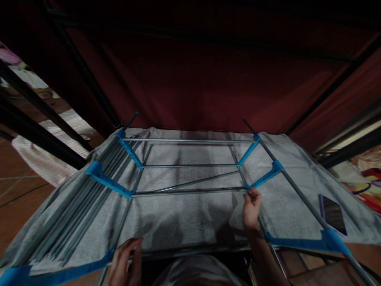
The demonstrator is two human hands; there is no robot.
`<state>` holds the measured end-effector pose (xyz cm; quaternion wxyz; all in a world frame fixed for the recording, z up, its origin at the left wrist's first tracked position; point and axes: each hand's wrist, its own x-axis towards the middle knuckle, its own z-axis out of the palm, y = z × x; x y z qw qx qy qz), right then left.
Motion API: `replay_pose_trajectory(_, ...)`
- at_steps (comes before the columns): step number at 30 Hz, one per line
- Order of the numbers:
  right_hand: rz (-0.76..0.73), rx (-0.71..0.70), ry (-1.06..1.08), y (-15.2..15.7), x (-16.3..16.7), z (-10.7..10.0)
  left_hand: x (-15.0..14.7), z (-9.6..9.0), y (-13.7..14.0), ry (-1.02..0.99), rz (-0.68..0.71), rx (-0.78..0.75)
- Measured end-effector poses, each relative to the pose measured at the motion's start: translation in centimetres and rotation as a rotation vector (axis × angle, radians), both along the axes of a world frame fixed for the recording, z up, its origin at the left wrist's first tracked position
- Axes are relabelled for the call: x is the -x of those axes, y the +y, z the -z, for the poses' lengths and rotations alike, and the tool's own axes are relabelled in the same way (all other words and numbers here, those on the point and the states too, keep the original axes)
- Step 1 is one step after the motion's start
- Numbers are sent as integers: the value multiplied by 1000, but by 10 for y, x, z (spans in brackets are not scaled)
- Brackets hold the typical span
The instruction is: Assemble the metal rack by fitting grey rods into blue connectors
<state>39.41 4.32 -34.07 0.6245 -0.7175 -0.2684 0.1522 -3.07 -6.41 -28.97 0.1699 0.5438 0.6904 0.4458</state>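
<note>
A frame of grey metal tubes joined by blue plastic connectors stands before me. My right hand (252,208) is closed at the inner end of a right-side blue connector (266,176), where a horizontal metal tube (190,192) meets it. The fingers hide part of that joint. At the lower left, my left hand (126,262) has its fingers loosely bent and apart from the thumb. It is beside the near left blue connector (68,274) and the end of the near crossbar (193,251). One thin tube (202,179) lies slantwise within the frame.
Several loose metal tubes (80,210) lie bundled on the left of the grey cloth (190,222). A phone (333,214) rests on the cloth at right. Dark red fabric (190,87) hangs behind, between dark metal bars. Tiled floor (18,174) shows at left.
</note>
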Motion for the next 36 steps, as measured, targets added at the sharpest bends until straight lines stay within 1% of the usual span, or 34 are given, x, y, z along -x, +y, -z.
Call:
replay_pose_trajectory(2,-52,15,-34,0,12,3,-17,-8,34,6,76,-14)
replay_pose_trajectory(3,-92,13,-55,1,17,3,-26,-11,53,8,131,10)
replay_pose_trajectory(6,-296,-15,-139,4,31,2,-50,-18,107,55,284,10)
replay_pose_trajectory(8,-425,-35,-212,5,38,3,-64,-19,138,113,373,-31)
replay_pose_trajectory(10,-484,-39,-274,6,42,6,-75,-16,166,164,429,-61)
replay_pose_trajectory(12,-492,-33,-319,7,45,11,-84,-9,191,190,470,-52)
replay_pose_trajectory(16,-478,-29,-414,7,46,18,-93,10,229,235,580,50)
replay_pose_trajectory(20,-449,3,-523,8,46,17,-96,24,248,398,672,240)
replay_pose_trajectory(22,-455,22,-561,10,48,16,-97,28,253,486,716,301)
replay_pose_trajectory(24,-456,34,-584,13,50,14,-100,31,257,575,746,287)
replay_pose_trajectory(26,-449,40,-592,15,52,13,-104,32,258,652,756,234)
replay_pose_trajectory(30,-449,45,-592,16,54,11,-110,30,253,741,732,173)
replay_pose_trajectory(34,-461,36,-570,15,52,10,-109,23,243,690,684,161)
replay_pose_trajectory(36,-461,14,-515,18,51,9,-106,20,239,616,671,110)
